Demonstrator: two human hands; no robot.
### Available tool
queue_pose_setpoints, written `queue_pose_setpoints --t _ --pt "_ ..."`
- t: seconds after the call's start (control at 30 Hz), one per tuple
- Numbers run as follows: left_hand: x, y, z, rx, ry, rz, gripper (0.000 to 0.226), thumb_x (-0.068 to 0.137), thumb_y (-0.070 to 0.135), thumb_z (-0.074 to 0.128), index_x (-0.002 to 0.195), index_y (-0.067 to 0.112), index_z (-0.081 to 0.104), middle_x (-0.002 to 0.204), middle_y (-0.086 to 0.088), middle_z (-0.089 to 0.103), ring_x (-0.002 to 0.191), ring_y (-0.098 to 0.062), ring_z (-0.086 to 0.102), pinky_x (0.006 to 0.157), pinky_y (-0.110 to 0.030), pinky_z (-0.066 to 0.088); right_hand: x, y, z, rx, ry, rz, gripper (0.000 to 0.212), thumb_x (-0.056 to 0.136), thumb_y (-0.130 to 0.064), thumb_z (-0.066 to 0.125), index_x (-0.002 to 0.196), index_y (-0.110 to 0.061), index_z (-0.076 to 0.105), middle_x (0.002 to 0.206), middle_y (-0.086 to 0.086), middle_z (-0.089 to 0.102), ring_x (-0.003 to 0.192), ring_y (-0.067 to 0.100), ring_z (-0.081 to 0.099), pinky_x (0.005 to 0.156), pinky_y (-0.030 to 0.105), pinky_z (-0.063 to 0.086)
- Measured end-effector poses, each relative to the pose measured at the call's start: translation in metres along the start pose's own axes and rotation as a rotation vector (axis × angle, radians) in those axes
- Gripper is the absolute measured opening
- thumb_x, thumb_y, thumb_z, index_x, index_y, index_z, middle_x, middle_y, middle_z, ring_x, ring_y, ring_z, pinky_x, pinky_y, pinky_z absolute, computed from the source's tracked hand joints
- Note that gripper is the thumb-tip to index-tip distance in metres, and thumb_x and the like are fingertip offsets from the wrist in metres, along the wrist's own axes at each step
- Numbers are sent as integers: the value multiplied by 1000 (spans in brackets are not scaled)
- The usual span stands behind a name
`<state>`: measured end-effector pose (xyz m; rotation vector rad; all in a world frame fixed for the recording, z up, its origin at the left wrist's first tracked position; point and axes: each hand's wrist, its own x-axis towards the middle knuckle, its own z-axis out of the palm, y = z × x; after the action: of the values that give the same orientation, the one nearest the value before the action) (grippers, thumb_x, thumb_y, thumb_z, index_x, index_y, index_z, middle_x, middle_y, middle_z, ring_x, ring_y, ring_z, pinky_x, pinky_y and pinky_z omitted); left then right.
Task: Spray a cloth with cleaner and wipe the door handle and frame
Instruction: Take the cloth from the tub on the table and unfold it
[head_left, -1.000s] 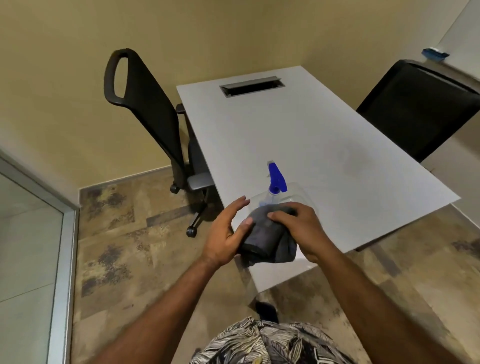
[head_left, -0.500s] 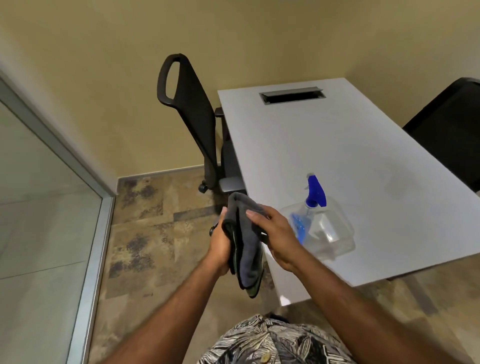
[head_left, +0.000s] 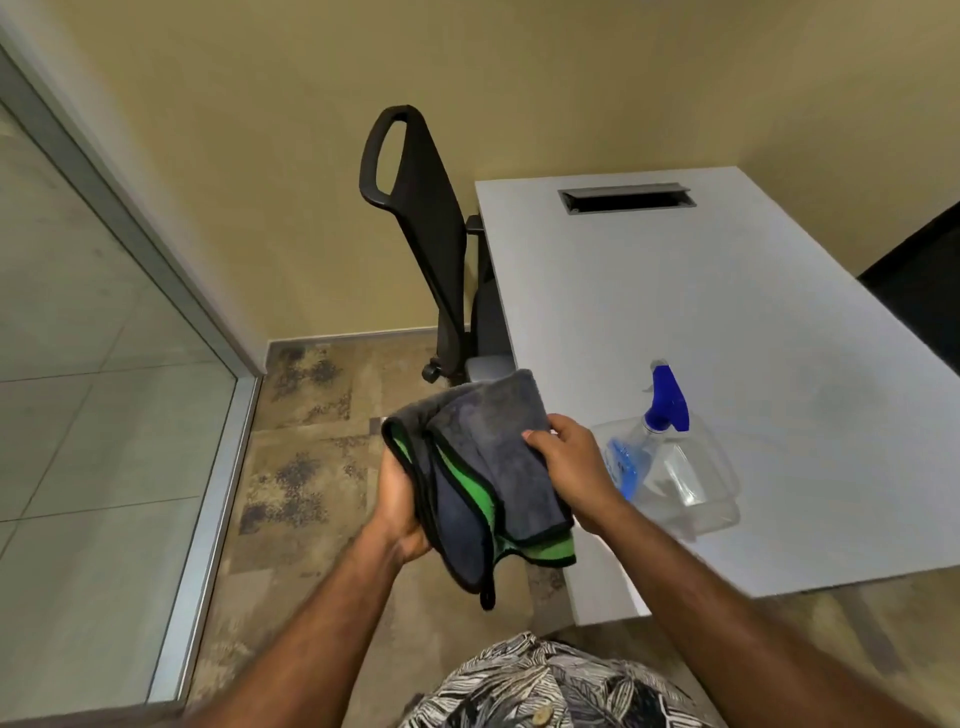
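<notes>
I see the grey cloth (head_left: 488, 467), green on its inner face with black edging, held at frame centre just off the near left corner of the white table (head_left: 779, 312): my left hand (head_left: 402, 514) cups it from below, fingers closed on the folds, and my right hand (head_left: 571, 467) pinches its top layer. The clear spray bottle (head_left: 670, 467) with blue trigger stands right of my right hand near the table's front edge; its blue label is unreadable. Bare tabletop spreads behind it, and patterned floor (head_left: 291, 467) lies open at lower left beside the glass panel's metal frame (head_left: 208, 509).

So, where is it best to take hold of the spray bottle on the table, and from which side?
Probably the narrow neck just under the blue trigger head of the spray bottle. It stands upright on the table, wide body below. Come from the near edge with the right hand, which is closest.
</notes>
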<state>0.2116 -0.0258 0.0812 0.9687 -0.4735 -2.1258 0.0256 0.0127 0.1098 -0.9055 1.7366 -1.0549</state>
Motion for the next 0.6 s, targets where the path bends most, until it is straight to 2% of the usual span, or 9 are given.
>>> queue_pose_setpoints --t 0.1,0.17,0.23,0.3,0.37,0.4,0.47,0.5,0.6 --pt "-7 6 -15 -67 -57 -19 98 82 91 35 141 18 61 146 -17 57 133 -37 56 102 -51 53 7 -6 -9 110 1 59 12 97 -21 58 92 -18 69 97 8 73 93 24 70 81 39 58" --pt "-13 9 -23 -70 -74 -31 112 67 100 38 140 19 63 146 -17 58 134 -38 56 104 -53 50 10 -10 -15 190 -25 98 12 97 -19 59 93 -15 70 97 8 74 88 21 71 70 32 59" --pt "-18 11 -31 -64 -86 -16 118 59 102 43 139 17 63 146 -18 58 134 -39 55 107 -54 48 12 -13 -18 252 -64 139 13 97 -19 61 93 -14 72 92 4 75 80 15 71 60 24 56" --pt "-23 12 -32 -71 -106 1 118 55 96 60 139 13 63 145 -21 58 134 -40 55 108 -56 46 13 -15 -17 317 -103 180 15 96 -18 62 98 -8 73 95 8 75 84 19 72 64 27 56" --pt "-26 10 -31 -78 -123 8 106 52 81 81 131 10 69 136 -21 65 126 -39 62 103 -54 51 14 -16 -16 337 -130 194 20 95 -19 63 104 -4 72 99 10 75 88 22 72 67 29 56" --pt "-25 9 -31 -72 -114 27 91 56 69 87 123 10 74 127 -19 70 118 -37 67 95 -52 57 14 -16 -15 335 -144 186 20 95 -20 64 104 -5 72 99 9 75 88 21 72 66 28 56" --pt "-26 8 -30 -37 -85 60 51 71 43 84 109 9 80 110 -17 77 101 -33 75 82 -46 62 15 -16 -14 317 -167 156 17 94 -24 66 102 -10 72 98 5 76 87 17 73 63 24 57" --pt "-27 8 -29 -21 -73 60 39 74 32 78 105 9 81 105 -16 78 96 -32 76 79 -44 62 15 -16 -14 299 -175 133 17 93 -25 67 103 -12 71 98 4 75 87 16 73 63 23 57" --pt "-29 6 -28 1 -58 59 35 66 17 73 99 9 82 98 -15 78 88 -32 76 75 -42 63 17 -13 -15 177 -173 50 18 93 -29 68 108 -19 69 107 3 73 94 15 71 69 22 56"
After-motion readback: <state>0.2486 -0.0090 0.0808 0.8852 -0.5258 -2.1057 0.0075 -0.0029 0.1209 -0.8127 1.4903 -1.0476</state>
